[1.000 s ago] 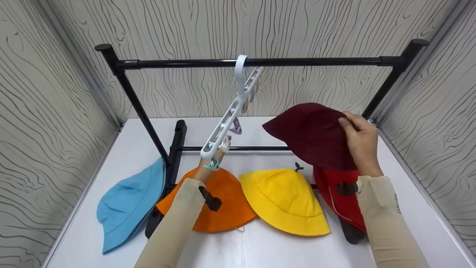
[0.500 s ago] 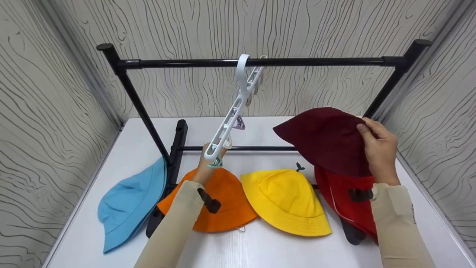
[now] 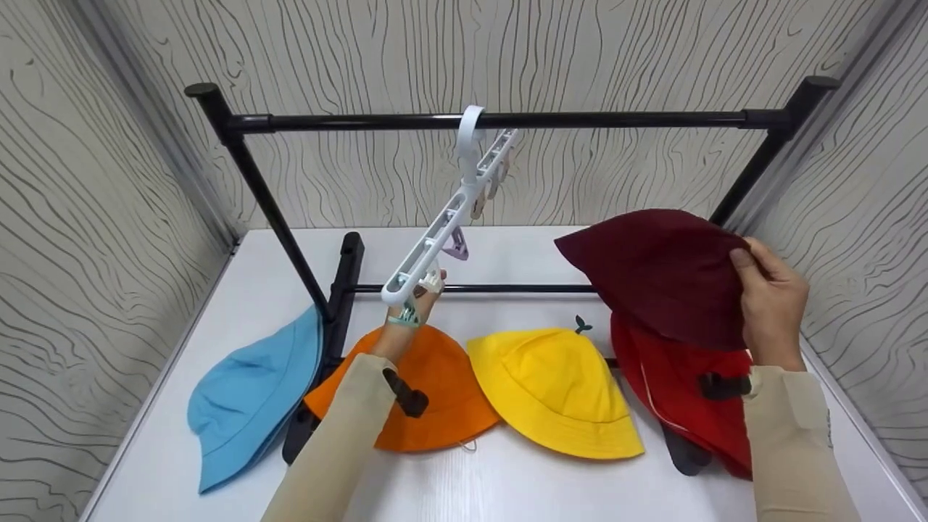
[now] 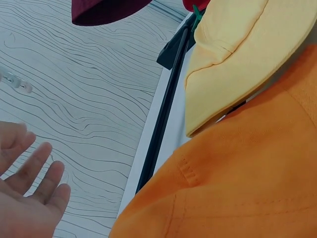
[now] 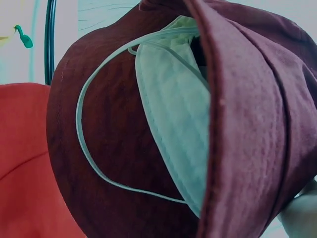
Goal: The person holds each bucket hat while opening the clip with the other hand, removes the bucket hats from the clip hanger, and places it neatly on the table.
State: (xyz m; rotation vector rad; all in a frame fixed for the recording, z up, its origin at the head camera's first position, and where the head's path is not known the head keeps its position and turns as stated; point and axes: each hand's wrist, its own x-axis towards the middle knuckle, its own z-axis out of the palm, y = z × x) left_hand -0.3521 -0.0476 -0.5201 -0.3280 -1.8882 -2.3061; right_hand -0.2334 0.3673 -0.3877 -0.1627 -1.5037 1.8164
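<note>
A maroon bucket hat [image 3: 656, 275] hangs in the air at the right, its brim edge pinched between the thumb and fingers of my right hand [image 3: 776, 304]. The right wrist view shows the underside of the maroon hat [image 5: 99, 124], with a pale inner band and a thin elastic cord. My left hand [image 3: 424, 301] is under the near end of a white clip hanger [image 3: 435, 235], beside its small clips and partly hidden. In the left wrist view its fingers [image 4: 42, 176] are spread and loosely bent, with nothing seen between them; the thumb's contact is unclear.
The hanger hooks over a black rack bar [image 3: 609, 121]. On the white table lie a blue hat [image 3: 250, 399], an orange hat [image 3: 442, 391], a yellow hat [image 3: 558, 391] with a green sprout, and a red hat [image 3: 689, 399] partly under the maroon one. Patterned walls enclose the sides and back.
My right hand has carried the maroon hat to the right and slightly down. The hanger's near end has swayed a little right, then back left. My left hand stays near it.
</note>
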